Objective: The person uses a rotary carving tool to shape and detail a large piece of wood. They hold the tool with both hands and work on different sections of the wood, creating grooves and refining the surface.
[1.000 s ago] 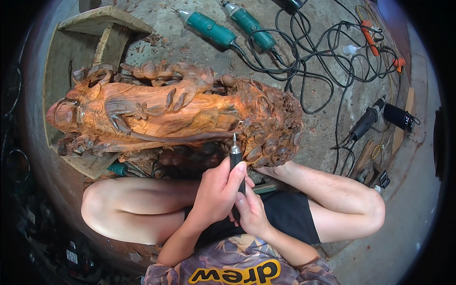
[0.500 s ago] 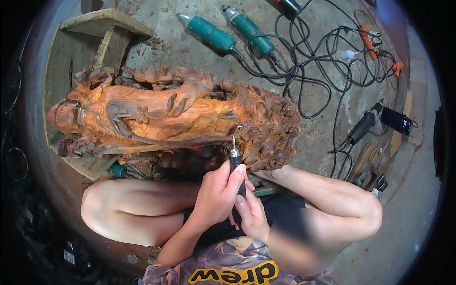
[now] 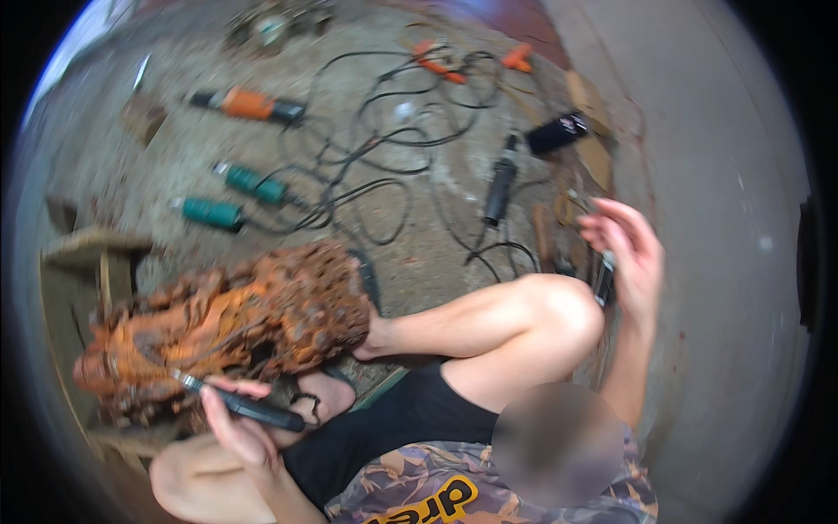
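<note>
Now the wooden carving [image 3: 218, 327] lies lengthwise at the lower left, its far-left end at a wooden stand [image 3: 63, 306]. The left hand [image 3: 244, 441] alone holds the black handpiece [image 3: 266, 412], thumb and fingers around it; half a second ago both hands gripped it. Its tip is near the carving, contact unclear. The right hand [image 3: 637, 262] has swung out past the right knee [image 3: 572, 306], fingers loosely curled by a black-and-silver object [image 3: 604, 279]; blur leaves its hold uncertain. An orange tool [image 3: 249, 103] has entered view. A round smudge hides part of the shirt [image 3: 397, 476].
</note>
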The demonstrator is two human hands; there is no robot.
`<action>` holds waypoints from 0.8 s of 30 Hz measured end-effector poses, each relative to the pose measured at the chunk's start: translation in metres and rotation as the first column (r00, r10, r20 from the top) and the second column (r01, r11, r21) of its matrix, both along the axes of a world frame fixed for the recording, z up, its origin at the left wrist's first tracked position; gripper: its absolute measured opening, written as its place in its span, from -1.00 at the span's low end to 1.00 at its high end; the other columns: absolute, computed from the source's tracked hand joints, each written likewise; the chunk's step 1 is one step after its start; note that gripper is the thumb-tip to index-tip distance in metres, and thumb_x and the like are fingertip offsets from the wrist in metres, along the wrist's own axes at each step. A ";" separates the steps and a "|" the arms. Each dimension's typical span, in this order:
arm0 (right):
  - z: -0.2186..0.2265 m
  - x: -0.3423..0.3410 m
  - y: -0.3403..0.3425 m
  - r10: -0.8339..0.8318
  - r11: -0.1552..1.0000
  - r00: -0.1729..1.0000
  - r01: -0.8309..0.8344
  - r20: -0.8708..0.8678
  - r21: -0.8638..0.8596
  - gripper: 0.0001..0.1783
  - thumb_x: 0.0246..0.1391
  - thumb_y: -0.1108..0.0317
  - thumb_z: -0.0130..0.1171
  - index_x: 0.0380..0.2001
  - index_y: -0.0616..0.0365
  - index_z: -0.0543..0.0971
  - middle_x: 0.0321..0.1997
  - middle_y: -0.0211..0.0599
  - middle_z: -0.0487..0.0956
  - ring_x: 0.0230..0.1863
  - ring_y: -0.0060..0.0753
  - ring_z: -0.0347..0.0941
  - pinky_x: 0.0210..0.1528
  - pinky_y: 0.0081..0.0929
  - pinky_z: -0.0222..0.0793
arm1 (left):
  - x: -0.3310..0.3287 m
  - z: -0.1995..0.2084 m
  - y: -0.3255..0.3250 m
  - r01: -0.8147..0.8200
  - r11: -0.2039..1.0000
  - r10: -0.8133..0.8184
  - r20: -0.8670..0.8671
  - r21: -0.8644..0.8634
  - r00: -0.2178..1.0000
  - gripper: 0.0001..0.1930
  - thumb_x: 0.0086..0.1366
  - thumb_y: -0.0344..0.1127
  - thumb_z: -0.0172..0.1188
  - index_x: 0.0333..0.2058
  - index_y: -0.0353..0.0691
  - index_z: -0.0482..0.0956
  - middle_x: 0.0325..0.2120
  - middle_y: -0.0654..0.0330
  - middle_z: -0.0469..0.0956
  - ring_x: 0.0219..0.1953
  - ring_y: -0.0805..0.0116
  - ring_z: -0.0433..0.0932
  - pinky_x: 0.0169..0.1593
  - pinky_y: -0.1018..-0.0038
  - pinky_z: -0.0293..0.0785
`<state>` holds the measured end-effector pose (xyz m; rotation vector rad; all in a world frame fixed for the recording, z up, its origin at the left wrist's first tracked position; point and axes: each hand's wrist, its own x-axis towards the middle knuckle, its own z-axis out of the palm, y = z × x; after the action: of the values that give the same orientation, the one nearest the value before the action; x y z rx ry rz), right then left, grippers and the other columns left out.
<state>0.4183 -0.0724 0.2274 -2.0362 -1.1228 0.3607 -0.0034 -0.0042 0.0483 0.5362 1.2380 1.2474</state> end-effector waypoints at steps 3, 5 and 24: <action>-0.065 0.028 -0.007 -0.012 0.986 1.000 0.015 0.024 -0.163 -0.72 0.32 0.35 0.07 0.01 0.23 0.57 -0.15 -0.24 0.65 -0.20 -0.52 0.55 -0.11 -0.52 0.45 | -0.010 0.008 0.000 0.001 0.999 0.000 -0.022 0.048 1.000 -0.62 0.54 0.04 -0.20 -0.18 -0.17 0.38 -0.51 0.16 0.47 -0.36 0.34 0.44 -0.05 0.40 0.35; -0.112 0.015 -0.012 0.049 0.977 0.999 -0.051 -0.016 -0.205 -0.72 0.32 0.35 0.08 0.01 0.23 0.57 -0.16 -0.25 0.65 -0.21 -0.52 0.55 -0.12 -0.52 0.44 | -0.009 0.013 0.003 0.062 0.993 -0.054 -0.081 0.100 0.995 -0.63 0.55 0.04 -0.20 -0.19 -0.15 0.38 -0.51 0.19 0.43 -0.36 0.36 0.42 -0.07 0.44 0.33; -0.359 -0.098 0.050 0.313 0.432 0.569 -0.798 -0.760 -0.420 -0.75 0.28 0.32 0.16 -0.06 0.21 0.58 -0.25 -0.38 0.61 -0.29 -0.56 0.47 -0.20 -0.54 0.41 | 0.033 0.013 0.095 -0.497 0.861 0.488 0.102 0.108 0.867 -0.61 0.55 0.00 -0.22 -0.40 -0.14 0.28 -0.84 0.28 0.22 -0.76 0.43 0.20 -0.55 0.54 0.18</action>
<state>0.3206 -0.0224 -0.1314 -1.7701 -1.3738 2.0051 0.0293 0.0909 0.0615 0.2651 1.2817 1.7758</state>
